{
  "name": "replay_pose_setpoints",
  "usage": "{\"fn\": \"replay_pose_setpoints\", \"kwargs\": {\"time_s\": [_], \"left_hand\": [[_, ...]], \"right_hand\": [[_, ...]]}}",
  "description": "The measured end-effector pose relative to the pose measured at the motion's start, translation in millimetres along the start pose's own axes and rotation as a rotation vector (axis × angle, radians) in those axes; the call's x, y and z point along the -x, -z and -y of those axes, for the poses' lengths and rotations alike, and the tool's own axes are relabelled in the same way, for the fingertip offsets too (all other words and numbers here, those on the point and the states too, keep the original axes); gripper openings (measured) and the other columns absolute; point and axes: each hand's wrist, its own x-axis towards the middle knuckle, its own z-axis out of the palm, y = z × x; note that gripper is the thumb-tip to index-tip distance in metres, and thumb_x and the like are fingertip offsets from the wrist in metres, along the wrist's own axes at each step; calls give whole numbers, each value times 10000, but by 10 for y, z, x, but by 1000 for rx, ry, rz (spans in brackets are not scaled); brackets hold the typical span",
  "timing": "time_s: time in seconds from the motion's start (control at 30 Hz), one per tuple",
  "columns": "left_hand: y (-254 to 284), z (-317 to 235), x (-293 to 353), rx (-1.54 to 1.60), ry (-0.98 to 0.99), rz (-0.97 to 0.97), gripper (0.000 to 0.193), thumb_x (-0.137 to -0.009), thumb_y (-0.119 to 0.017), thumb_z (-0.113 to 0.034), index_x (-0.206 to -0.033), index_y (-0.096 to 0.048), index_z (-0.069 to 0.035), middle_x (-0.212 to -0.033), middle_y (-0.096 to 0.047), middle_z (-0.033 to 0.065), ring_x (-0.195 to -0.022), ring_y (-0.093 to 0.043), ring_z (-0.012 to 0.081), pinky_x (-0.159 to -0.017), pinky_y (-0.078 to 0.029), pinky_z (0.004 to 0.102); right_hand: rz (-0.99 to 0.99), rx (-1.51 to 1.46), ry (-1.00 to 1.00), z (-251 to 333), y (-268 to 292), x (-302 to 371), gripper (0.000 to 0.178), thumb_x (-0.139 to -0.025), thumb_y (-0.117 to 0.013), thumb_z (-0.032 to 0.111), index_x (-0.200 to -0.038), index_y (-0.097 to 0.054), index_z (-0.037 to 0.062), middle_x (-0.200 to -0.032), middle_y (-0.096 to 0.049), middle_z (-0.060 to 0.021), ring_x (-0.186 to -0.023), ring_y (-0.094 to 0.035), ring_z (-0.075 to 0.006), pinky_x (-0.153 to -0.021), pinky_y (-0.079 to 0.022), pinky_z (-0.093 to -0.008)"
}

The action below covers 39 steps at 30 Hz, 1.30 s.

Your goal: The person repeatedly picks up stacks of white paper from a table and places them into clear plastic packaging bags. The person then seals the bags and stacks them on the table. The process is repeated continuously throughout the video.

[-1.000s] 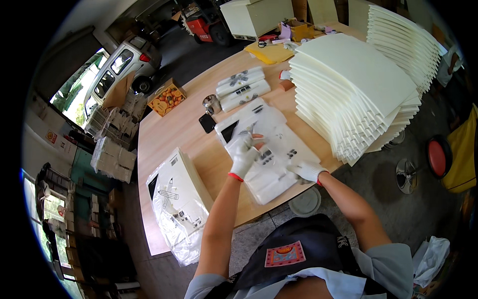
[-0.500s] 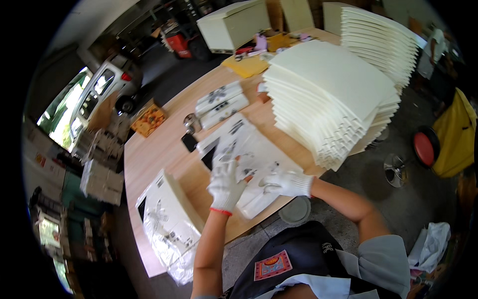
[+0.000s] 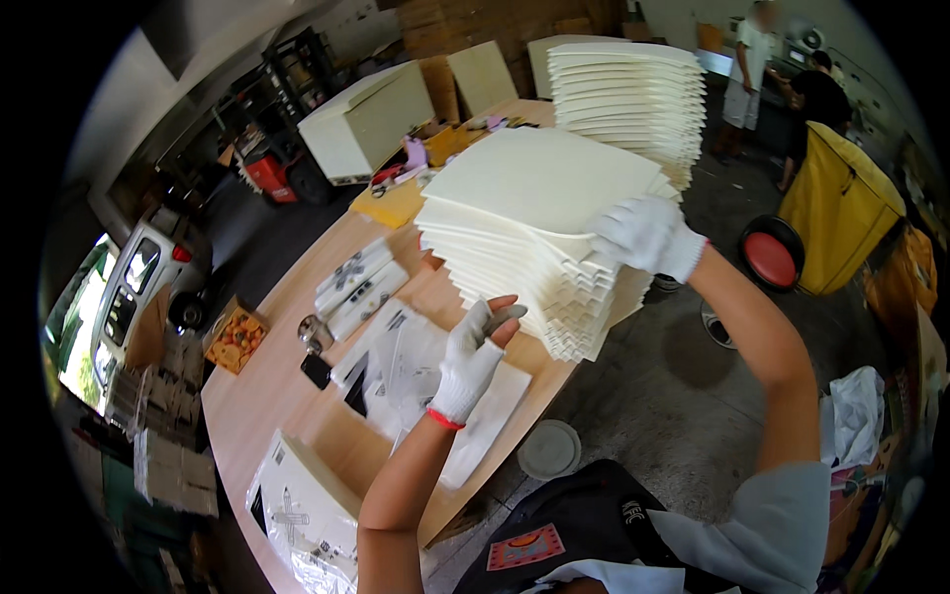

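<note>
Both hands lifted: right hand (image 3: pixel 648 236) grips stacked cream sheets (image 3: pixel 539 213); left hand (image 3: pixel 473 358) open.

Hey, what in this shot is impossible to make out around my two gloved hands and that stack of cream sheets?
Head view only:
- Right hand fingertips: hidden over the edge of the cream sheet stack.
- Stack's far side: hidden by its own bulk.
- Printing on the bagged sheets under the left hand: too small.
- Small dark object on the table: too small.
</note>
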Motion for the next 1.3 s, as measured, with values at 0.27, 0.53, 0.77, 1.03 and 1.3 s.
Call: {"fn": "replay_pose_setpoints", "kwargs": {"time_s": [0.27, 0.53, 0.77, 1.03, 1.3], "left_hand": [[-128, -298, -303, 669, 470, -179, 332, -897, -467, -178, -1192, -483, -25, -1063, -596, 122, -927, -615, 236, -827, -501, 346], [805, -247, 434, -381, 294, 142, 338, -869, -535, -69, -1186, -520, 49, -996, -634, 130, -852, -619, 173, -737, -517, 293], [-697, 134, 989, -854, -266, -395, 924, -661, -744, -257, -1408, -240, -56, -1235, -452, 277, -1140, -442, 422, -950, -398, 460], [478, 601, 1241, -1373, -21, -873, 688, -633, -754, -133, -1255, -468, -69, -1148, -519, 173, -1001, -524, 359, -844, -447, 448], [496, 605, 1361, -635, 89, -337, 240, -789, -611, -91, -1027, -596, -116, -735, -634, 86, -598, -613, 234, -569, -490, 341]], "right_hand": [[-119, -377, 91, 1036, 636, -296, 290, -777, -609, 423, -921, -628, 172, -745, -599, 5, -698, -585, -195, -656, -460, -323], [-45, -1459, -768, 861, 133, 349, 602, -861, -605, 320, -1353, -404, 37, -1276, -509, -158, -1173, -500, -271, -980, -385, -335], [-78, -1108, -680, 2112, 113, 144, 411, -824, -619, 206, -1173, -547, 1, -986, -617, -176, -830, -626, -332, -722, -495, -374], [311, -684, -278, 2057, -154, 663, 170, -794, -536, 235, -812, -571, 70, -839, -583, -93, -594, -599, -283, -505, -490, -403], [740, -819, -113, 2308, -677, 243, 181, -789, -551, 235, -834, -599, 66, -759, -617, -163, -699, -619, -337, -618, -498, -428]]}}
